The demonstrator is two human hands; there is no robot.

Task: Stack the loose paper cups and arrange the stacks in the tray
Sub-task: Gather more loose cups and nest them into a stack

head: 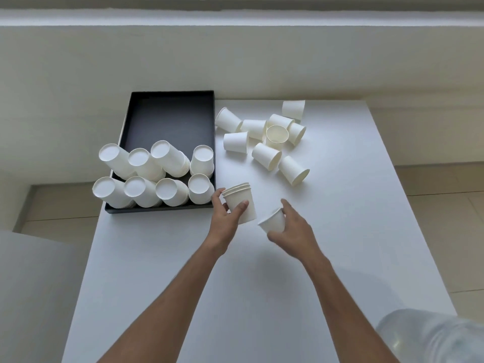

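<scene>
At mid-worktop (183,258), the right hand (296,231) grips one white cup (273,222) to be aligned squarely before nesting into the short stack (241,203) the left hand (225,218) holds, beyond them loose cups (264,138) and the tray (167,111) at the far-left corner.

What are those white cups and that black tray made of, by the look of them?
The cups look like thin matte paper: rolled rims, dull white walls without gloss. The tray seems to be matte black card or plastic; its flat floor and thin straight walls show no shine, so which one is unclear.
</scene>
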